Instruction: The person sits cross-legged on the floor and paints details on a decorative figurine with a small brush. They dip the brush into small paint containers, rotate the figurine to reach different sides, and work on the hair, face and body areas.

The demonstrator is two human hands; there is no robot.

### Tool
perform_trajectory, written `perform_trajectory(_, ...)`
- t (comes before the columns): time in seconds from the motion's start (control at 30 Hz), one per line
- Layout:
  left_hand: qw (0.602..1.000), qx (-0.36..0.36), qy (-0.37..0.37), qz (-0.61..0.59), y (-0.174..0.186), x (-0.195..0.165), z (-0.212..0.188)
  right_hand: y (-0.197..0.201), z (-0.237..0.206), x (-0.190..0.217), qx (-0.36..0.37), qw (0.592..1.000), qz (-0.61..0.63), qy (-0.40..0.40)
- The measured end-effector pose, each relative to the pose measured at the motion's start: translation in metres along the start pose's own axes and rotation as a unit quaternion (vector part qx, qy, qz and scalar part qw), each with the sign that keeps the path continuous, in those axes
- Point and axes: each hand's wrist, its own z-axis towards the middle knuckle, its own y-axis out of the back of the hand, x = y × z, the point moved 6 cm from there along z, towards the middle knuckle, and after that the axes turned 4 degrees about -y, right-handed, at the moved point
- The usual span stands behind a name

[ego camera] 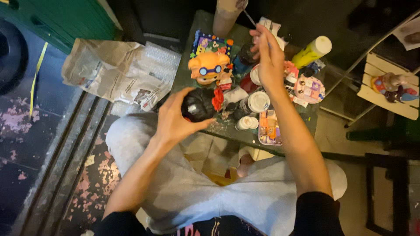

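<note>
- A small dark table [199,26] is seen from above, crowded with paint pots and figures; crumpled newspaper [118,72] lies on the floor just to its left.
- An orange figure with blue glasses [209,66] is set near the table's middle, in front of a colourful painted board [210,43].
- A black round figure [197,105] is clasped at the table's near edge by the left hand [175,118], whose fingers are curled around it.
- A thin brush [251,19] is pinched between the closed fingers of the right hand [269,59], held above the pots.
- A yellow bottle [311,51] is laid tilted at the right.
- A white-lidded jar [258,101] is closed; its contents cannot be told.
- Orange paint is held in a small tray [267,127].
</note>
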Motion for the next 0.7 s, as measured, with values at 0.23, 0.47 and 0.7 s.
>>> perform_trajectory(0.23, 1.0, 0.005, -0.005, 0.006, -0.011, 0.011, -0.003, -0.033, 0.064, 0.008, -0.006, 0.995, -0.099, 0.0)
perform_trajectory(0.47, 0.999, 0.019, 0.028, -0.005, -0.016, 0.018, 0.003, -0.046, 0.085, 0.012, -0.006, 0.993, -0.118, -0.02)
perform_trajectory(0.7, 0.999, 0.021, 0.031, -0.006, -0.02, 0.026, 0.006, -0.043, 0.085, -0.007, 0.032, 0.989, -0.115, -0.084)
